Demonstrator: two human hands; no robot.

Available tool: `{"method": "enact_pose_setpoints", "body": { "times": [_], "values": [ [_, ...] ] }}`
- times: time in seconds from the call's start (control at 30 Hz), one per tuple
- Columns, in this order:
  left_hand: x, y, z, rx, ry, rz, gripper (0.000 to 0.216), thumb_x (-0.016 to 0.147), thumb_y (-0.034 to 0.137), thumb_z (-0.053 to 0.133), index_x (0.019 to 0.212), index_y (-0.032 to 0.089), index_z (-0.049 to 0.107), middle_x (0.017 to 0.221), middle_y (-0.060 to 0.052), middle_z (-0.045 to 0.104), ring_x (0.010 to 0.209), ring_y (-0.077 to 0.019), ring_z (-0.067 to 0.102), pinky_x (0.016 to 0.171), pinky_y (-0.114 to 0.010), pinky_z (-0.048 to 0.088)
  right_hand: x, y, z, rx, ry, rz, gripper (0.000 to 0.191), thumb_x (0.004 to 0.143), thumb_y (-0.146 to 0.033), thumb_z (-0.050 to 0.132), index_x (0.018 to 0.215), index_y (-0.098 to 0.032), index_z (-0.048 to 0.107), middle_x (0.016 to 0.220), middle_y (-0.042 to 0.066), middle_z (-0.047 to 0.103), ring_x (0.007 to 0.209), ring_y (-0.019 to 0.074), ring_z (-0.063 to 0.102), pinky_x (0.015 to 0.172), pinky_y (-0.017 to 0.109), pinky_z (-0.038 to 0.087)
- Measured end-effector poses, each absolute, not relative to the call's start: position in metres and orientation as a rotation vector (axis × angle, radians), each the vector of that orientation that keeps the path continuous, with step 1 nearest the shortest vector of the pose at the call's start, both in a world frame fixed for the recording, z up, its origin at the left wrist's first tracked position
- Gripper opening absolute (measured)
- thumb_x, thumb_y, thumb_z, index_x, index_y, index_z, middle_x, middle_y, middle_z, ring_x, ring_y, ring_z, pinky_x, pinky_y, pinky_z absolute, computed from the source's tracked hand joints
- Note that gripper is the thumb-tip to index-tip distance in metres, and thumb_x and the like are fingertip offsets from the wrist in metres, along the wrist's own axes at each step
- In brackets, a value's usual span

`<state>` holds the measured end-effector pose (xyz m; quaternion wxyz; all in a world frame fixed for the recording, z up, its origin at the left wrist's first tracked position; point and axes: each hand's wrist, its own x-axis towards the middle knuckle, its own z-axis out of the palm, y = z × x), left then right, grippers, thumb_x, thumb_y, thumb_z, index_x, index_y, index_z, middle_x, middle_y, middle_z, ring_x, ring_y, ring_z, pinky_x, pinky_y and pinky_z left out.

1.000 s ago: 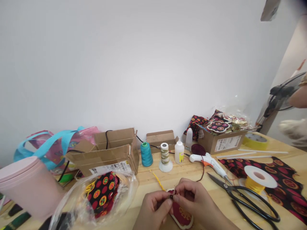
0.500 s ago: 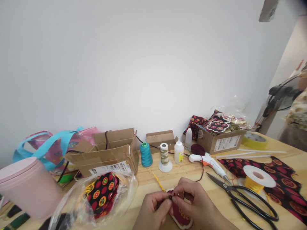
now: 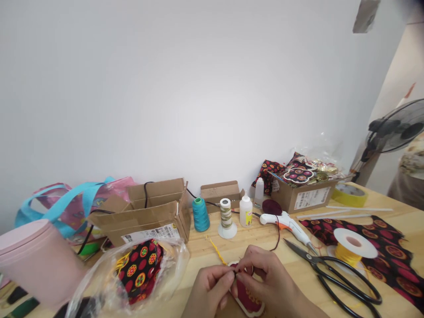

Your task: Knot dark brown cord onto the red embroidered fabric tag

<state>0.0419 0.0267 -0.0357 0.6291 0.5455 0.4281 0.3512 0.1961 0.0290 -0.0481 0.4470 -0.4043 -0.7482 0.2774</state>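
Observation:
Low in the middle, my left hand (image 3: 214,285) and my right hand (image 3: 261,278) meet fingertip to fingertip. Between them they pinch a small dark bead-like piece (image 3: 235,273); its exact kind is too small to make out. Directly below and behind the fingers lies a maroon fabric pouch (image 3: 247,298) with a cream edge and gold pattern, partly covered by my hands. From its top a yellow cord (image 3: 217,251) stretches away over the wood. Dark red thread (image 3: 277,238) hangs across the glue gun (image 3: 288,225) and trails down toward my right hand.
Black scissors (image 3: 331,274) and a yellow cord spool (image 3: 354,247) lie at right, beside patterned fabric (image 3: 391,251). A plastic bag (image 3: 175,265), pink tumbler (image 3: 36,265) and cardboard box (image 3: 139,221) stand left. Behind are a teal thread cone (image 3: 200,216) and glue bottle (image 3: 246,212).
My fingers have closed more tightly over the small dark piece, and less of it shows. The view has shifted slightly, bringing more of the fan in at right. The pouch stays in place.

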Motion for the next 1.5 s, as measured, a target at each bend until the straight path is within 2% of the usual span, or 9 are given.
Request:
{"method": "enact_pose_setpoints", "body": {
  "times": [0.1,0.27,0.57,0.77,1.13,1.2,1.37,1.5],
  "values": [
    [0.0414,0.0265,-0.0389,1.241,0.999,0.805,0.037,0.063,0.049,0.059,0.06,0.011,0.06,0.048,0.005,0.046,0.035,-0.0023,0.025,0.036,-0.02,0.011,0.196,0.0284,-0.0481,-1.017,-1.862,0.68,0.015,0.069,-0.008,0.055,0.072,-0.017,0.066,0.063,0.002,0.055,0.06,0.0126,0.054,0.052,0.021,0.04],
    [0.0398,0.0262,-0.0433,1.23,1.003,0.806,0.037,0.063,0.048,0.059,0.065,0.011,0.061,0.048,0.005,0.047,0.035,-0.0022,0.025,0.036,-0.02,0.011,0.195,0.0292,-0.048,-1.053,-1.881,0.661,0.013,0.07,-0.011,0.054,0.073,-0.017,0.066,0.063,0.001,0.056,0.059,0.0126,0.053,0.052,0.021,0.039],
    [0.0428,0.0278,-0.0397,1.276,1.021,0.784,0.037,0.065,0.047,0.058,0.062,0.01,0.06,0.045,0.006,0.041,0.037,-0.0032,0.023,0.038,-0.021,0.01,0.1945,0.0285,-0.0482,-1.149,-1.825,0.698,0.011,0.071,-0.013,0.053,0.069,-0.016,0.064,0.063,0.0,0.055,0.057,0.0115,0.05,0.051,0.021,0.037],
    [0.0422,0.0278,-0.0431,1.252,1.007,0.77,0.037,0.064,0.048,0.059,0.064,0.01,0.062,0.047,0.005,0.043,0.037,-0.0029,0.022,0.038,-0.021,0.01,0.1946,0.0272,-0.0473,-1.178,-1.786,0.771,0.013,0.073,-0.017,0.052,0.067,-0.015,0.063,0.061,0.0,0.053,0.055,0.0113,0.049,0.049,0.021,0.036],
    [0.0419,0.0248,-0.0374,1.242,1.01,0.75,0.042,0.059,0.052,0.061,0.064,0.01,0.062,0.047,0.004,0.046,0.035,-0.0025,0.024,0.037,-0.021,0.01,0.1929,0.0269,-0.0479,-1.191,-1.823,0.713,0.013,0.074,-0.016,0.052,0.067,-0.016,0.063,0.06,-0.001,0.054,0.054,0.0105,0.047,0.049,0.02,0.034],
    [0.0422,0.0242,-0.0379,1.25,0.987,0.756,0.042,0.06,0.053,0.059,0.062,0.011,0.061,0.047,0.004,0.046,0.035,-0.0026,0.025,0.037,-0.021,0.011,0.1934,0.027,-0.0476,-1.188,-1.824,0.706,0.013,0.074,-0.016,0.052,0.067,-0.017,0.063,0.06,-0.001,0.054,0.053,0.0102,0.047,0.048,0.02,0.034],
    [0.0432,0.0238,-0.0383,1.285,0.941,0.741,0.042,0.068,0.053,0.052,0.052,0.013,0.054,0.039,0.008,0.036,0.033,-0.0032,0.02,0.036,-0.022,0.009,0.1942,0.0268,-0.0474,-1.181,-1.829,0.703,0.012,0.074,-0.018,0.053,0.068,-0.017,0.063,0.059,-0.001,0.053,0.053,0.0102,0.047,0.048,0.02,0.033],
    [0.043,0.0245,-0.038,1.286,0.985,0.736,0.042,0.066,0.053,0.053,0.055,0.013,0.054,0.043,0.006,0.039,0.035,-0.0032,0.022,0.037,-0.022,0.009,0.1941,0.0266,-0.0478,-1.172,-1.825,0.713,0.012,0.074,-0.017,0.054,0.067,-0.017,0.063,0.06,-0.001,0.054,0.054,0.0103,0.048,0.048,0.02,0.034]
  ]
}}
